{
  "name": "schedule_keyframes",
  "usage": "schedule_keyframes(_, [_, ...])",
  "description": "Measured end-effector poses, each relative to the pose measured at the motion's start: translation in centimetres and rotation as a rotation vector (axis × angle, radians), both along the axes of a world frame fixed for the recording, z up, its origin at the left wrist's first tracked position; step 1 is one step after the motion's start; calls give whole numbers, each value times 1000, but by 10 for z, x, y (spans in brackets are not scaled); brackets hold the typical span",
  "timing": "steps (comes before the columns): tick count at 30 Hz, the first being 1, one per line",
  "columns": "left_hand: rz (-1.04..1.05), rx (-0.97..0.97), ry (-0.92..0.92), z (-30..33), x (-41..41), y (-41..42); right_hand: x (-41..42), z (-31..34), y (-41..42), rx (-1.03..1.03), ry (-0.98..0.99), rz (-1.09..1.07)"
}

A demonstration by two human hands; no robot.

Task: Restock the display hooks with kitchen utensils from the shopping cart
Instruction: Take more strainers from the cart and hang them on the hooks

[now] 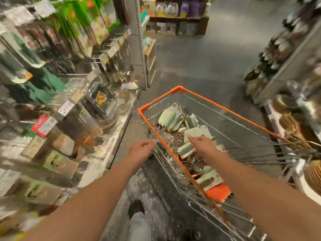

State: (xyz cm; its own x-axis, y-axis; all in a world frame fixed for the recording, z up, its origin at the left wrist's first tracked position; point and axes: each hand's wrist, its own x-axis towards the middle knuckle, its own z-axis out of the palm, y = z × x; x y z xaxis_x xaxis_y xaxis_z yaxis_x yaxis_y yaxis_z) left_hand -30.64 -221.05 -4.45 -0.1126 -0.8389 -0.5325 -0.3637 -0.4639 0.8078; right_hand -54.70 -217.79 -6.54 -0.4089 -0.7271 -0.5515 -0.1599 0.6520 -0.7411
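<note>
A wire shopping cart with an orange rim [205, 100] stands in the aisle, holding several carded utensil packs [171, 117] with green and white backing. My left hand [143, 148] hovers at the cart's left rim with fingers curled, and the blur hides whether it holds the rim. My right hand [202, 144] reaches into the cart over the packs, fingers extended toward a white-green card [197, 132]. Display hooks [104, 53] jut from the shelving on the left, some bare, some hung with packaged goods.
The left shelving carries packaged kitchen goods and a low ledge with trays [102, 101]. A shelf unit with dark wares [278, 54] lines the right. Baskets and woven items [295, 126] sit at right near the cart. Grey floor [199, 58] stretches ahead.
</note>
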Motion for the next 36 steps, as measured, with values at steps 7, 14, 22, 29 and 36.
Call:
schedule_keyframes(7, [-267, 69, -41, -39, -45, -101, -42, -40, -34, 81, -63, -276])
schedule_keyframes(14, [-419, 132, -75, -67, -59, -185, -40, -43, -68, 181, -29, -390])
schedule_keyframes(22, [-311, 225, -130, -110, -67, -240, -38, -75, -107, 234, -51, -412])
schedule_keyframes(29, [-378, 165, -243, -140, -94, -267, -54, -102, -150, 242, -89, -328])
schedule_keyframes(36, [-353, 218, -303, -160, -124, -283, -91, -134, -190, 262, -135, -195])
